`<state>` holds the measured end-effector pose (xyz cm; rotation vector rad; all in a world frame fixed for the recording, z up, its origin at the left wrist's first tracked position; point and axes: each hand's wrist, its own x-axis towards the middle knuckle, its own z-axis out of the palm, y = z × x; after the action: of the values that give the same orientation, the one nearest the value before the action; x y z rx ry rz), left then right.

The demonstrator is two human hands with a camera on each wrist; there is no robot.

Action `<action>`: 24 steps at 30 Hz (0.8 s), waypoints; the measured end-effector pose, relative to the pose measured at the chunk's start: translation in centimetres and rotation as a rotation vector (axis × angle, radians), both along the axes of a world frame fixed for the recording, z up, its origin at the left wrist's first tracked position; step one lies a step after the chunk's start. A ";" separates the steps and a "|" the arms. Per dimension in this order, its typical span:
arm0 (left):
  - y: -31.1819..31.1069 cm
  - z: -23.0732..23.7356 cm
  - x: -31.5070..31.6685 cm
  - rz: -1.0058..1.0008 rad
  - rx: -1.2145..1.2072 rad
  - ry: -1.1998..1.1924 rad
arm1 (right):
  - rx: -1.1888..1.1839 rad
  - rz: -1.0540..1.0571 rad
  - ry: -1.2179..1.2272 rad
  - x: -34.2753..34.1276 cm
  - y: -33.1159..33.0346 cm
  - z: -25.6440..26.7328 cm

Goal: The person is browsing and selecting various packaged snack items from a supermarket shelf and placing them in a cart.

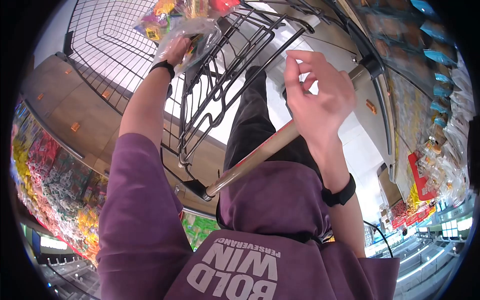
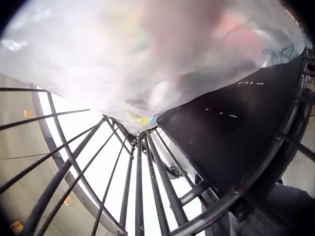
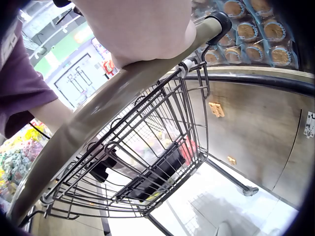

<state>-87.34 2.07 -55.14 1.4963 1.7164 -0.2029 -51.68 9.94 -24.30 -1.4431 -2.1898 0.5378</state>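
Observation:
In the head view my left hand (image 1: 177,51) is at a clear plastic bag (image 1: 202,31) in the shopping cart, its fingers partly hidden by the plastic and colourful contents. That bag (image 2: 113,64) fills the top of the left wrist view, blurred, with coloured items showing through. My right hand (image 1: 322,97) is over the cart handle (image 1: 265,152), fingers loosely bent and holding nothing. Seen from the right wrist, the underside of this hand (image 3: 142,29) rests against the handle (image 3: 113,93); its fingers are out of sight there.
Colourful packets (image 1: 160,25) lie beside the bag in the wire basket (image 1: 100,55). A black panel (image 2: 231,118) is under the bag. Shelves of packaged round baked goods (image 3: 256,32) stand to the right, and a display of small wrapped goods (image 1: 55,175) to the left.

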 end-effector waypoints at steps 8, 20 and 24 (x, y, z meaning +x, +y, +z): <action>0.7 4.6 0.4 -0.116 0.316 0.111 | 0.057 -0.009 0.036 -0.3 0.1 0.0; 2.2 12.2 4.7 -0.041 0.454 0.077 | -0.035 0.029 0.021 -0.2 0.8 0.6; 2.5 17.4 6.9 0.035 0.548 0.048 | -0.013 0.027 0.029 -0.2 0.9 0.6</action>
<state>-80.46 4.55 -37.79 1.8547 1.9309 0.2759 -51.90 10.81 -23.69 -1.4054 -2.1898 0.5800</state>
